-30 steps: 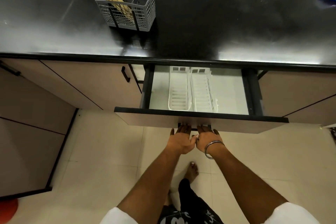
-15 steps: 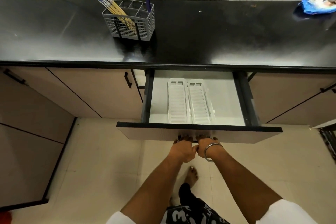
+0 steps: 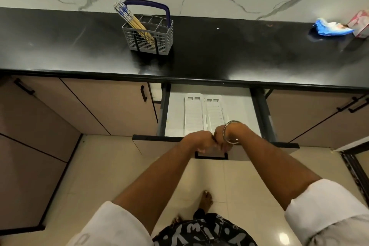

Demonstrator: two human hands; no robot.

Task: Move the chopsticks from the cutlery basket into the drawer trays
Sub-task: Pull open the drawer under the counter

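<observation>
A grey cutlery basket [image 3: 148, 36] with a blue handle stands on the black counter, back left. Several chopsticks [image 3: 132, 21], wooden with blue-and-white patterned tops, lean to the left in it. Below the counter the drawer [image 3: 153, 138] is pulled out. Two white slotted trays [image 3: 193, 112] [image 3: 214, 112] lie side by side in it, with nothing in them. My left hand [image 3: 197, 142] and right hand [image 3: 224, 138] hang knuckle to knuckle over the drawer's front edge, fingers curled, just above its black handle [image 3: 211, 157]. Neither holds anything. A metal bangle circles my right wrist.
A blue wrapper [image 3: 329, 29] and a pink-white box [image 3: 360, 24] lie at the counter's far right. Closed cabinet doors flank the drawer on both sides. A marble wall rises behind the counter. My bare foot [image 3: 206, 199] is on the tiled floor below.
The drawer has slid further out. Both hands have come off the handle's underside and risen above the drawer front. The view has tilted up, showing more wall.
</observation>
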